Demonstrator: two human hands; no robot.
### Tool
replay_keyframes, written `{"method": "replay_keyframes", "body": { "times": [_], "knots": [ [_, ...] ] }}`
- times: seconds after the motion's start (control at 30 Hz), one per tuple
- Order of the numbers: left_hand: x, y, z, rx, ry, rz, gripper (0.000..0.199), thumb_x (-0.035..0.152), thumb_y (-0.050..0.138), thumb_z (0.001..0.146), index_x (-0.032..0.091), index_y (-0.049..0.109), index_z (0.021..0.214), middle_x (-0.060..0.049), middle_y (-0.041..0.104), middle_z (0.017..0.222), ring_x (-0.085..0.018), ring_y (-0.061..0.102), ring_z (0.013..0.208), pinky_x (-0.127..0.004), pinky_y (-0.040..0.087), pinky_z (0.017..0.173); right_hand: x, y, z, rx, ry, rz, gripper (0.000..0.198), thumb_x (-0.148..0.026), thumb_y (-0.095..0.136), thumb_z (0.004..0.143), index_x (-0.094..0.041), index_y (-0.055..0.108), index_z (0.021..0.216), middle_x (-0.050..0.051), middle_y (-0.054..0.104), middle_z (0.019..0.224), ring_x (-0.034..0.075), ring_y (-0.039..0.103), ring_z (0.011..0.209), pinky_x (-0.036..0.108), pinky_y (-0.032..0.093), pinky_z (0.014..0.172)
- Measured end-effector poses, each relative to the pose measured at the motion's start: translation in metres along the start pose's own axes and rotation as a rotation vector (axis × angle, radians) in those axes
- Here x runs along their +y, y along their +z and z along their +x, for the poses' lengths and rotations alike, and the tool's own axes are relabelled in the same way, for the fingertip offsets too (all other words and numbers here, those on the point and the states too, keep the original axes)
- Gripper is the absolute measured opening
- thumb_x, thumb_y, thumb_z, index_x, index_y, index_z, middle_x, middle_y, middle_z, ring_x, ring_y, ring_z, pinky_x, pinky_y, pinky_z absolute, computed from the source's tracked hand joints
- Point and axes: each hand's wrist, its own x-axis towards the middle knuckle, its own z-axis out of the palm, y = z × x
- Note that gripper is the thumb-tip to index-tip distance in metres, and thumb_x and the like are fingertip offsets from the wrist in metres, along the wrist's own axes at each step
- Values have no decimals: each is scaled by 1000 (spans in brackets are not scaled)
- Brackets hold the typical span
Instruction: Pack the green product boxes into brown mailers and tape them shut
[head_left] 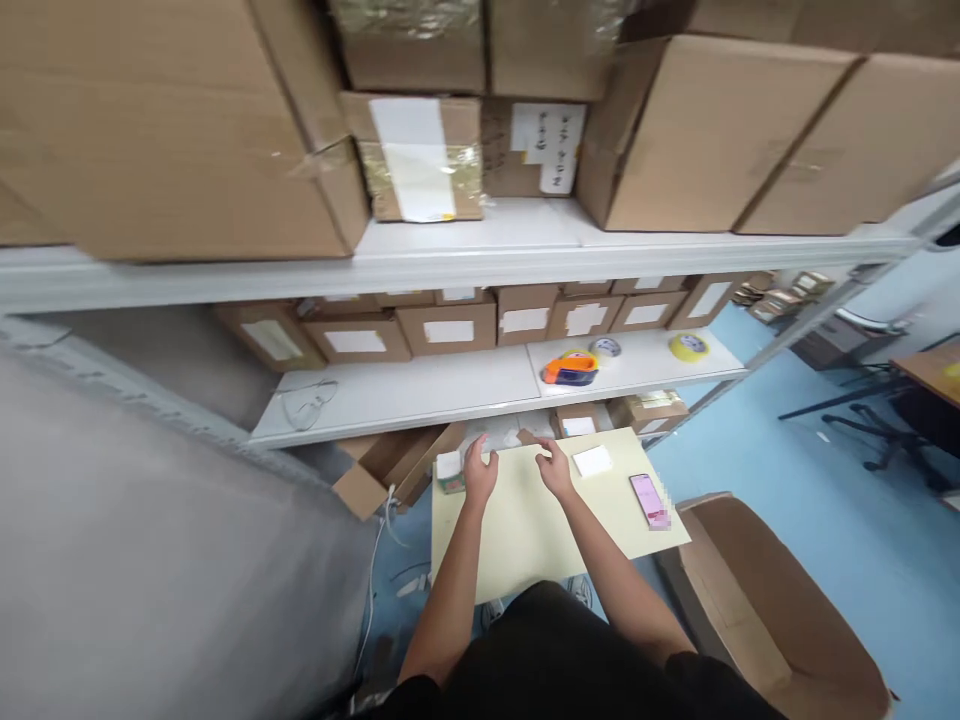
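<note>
Over the far part of a pale yellow tabletop, my left hand and my right hand are held apart, palms turned toward each other. Both have loosely curved fingers with nothing visible in them. Just left of my left hand stands a small green-and-white box. A flat white pad or box lies right of my right hand. Farther right, a phone with a lit pink screen rests near the table's edge. A small brown piece shows beyond my right fingertips; whether they touch it I cannot tell.
A metal shelf behind the table carries labelled cartons, an orange-and-blue tape dispenser and a yellow tape roll. Large cartons fill the upper shelf. Open cardboard boxes stand at the right and left.
</note>
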Motion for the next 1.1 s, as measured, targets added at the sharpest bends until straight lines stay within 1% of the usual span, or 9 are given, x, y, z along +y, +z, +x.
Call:
{"method": "replay_keyframes", "body": {
  "times": [0.13, 0.23, 0.33, 0.43, 0.53, 0.63, 0.77, 0.97, 1.1],
  "knots": [
    [59, 48, 9, 0, 123, -36, 43, 21, 56, 90, 22, 67, 131, -12, 62, 142, -28, 56, 136, -48, 43, 120, -7, -79, 28, 143, -112, -86, 45, -23, 52, 81, -22, 68, 123, 10, 71, 129, 29, 66, 121, 48, 54, 104],
    [99, 76, 17, 5, 182, -35, 43, 20, 55, 91, 23, 67, 132, -11, 58, 147, -28, 54, 139, -48, 43, 120, -12, -122, 62, 175, -226, -131, 48, -21, 53, 82, -22, 67, 128, 11, 70, 132, 29, 64, 124, 50, 53, 107],
    [129, 95, 20, -3, 210, -14, 44, 21, 55, 91, 25, 66, 133, -10, 58, 147, -28, 55, 139, -48, 44, 119, -26, -148, 108, 153, -368, -166, 54, -20, 55, 83, -21, 64, 136, 12, 66, 139, 29, 60, 132, 51, 46, 116],
    [149, 106, 16, 1, 235, 24, 43, 22, 54, 93, 25, 65, 134, -10, 59, 146, -29, 55, 139, -50, 44, 119, -49, -158, 157, 64, -487, -192, 63, -17, 57, 82, -18, 59, 145, 12, 59, 149, 29, 50, 144, 49, 37, 124],
    [157, 104, 3, 14, 224, 50, 43, 24, 52, 95, 27, 63, 136, -10, 61, 145, -28, 56, 138, -50, 46, 117, -74, -160, 194, -62, -529, -227, 70, -15, 58, 79, -19, 56, 149, 10, 56, 153, 28, 44, 148, 46, 33, 127],
    [155, 92, -14, 37, 170, 74, 42, 26, 51, 96, 30, 63, 136, -9, 61, 144, -27, 55, 138, -51, 48, 115, -87, -161, 213, -166, -540, -273, 69, -13, 59, 77, -20, 61, 145, 9, 58, 150, 29, 44, 147, 44, 31, 128],
    [144, 71, -31, 81, 99, 87, 40, 27, 52, 95, 30, 65, 133, -10, 63, 141, -28, 58, 134, -50, 55, 105, -85, -169, 223, -275, -553, -388, 65, -13, 62, 74, -20, 66, 139, 9, 63, 145, 31, 49, 141, 45, 33, 125],
    [139, 52, -35, 90, 81, 48, 37, 26, 52, 94, 27, 68, 127, -12, 65, 136, -27, 62, 127, -44, 59, 96, -81, -183, 232, -391, -529, -745, 60, -5, 65, 67, -16, 72, 127, 14, 70, 131, 32, 57, 127, 40, 45, 108],
    [145, 41, -32, 55, 113, 4, 38, 24, 50, 94, 26, 69, 127, -11, 66, 136, -25, 62, 127, -40, 58, 96, -88, -183, 226, -369, -537, -864, 47, -6, 67, 71, -17, 74, 117, 13, 73, 122, 32, 56, 123, 40, 44, 104]
  ]
}}
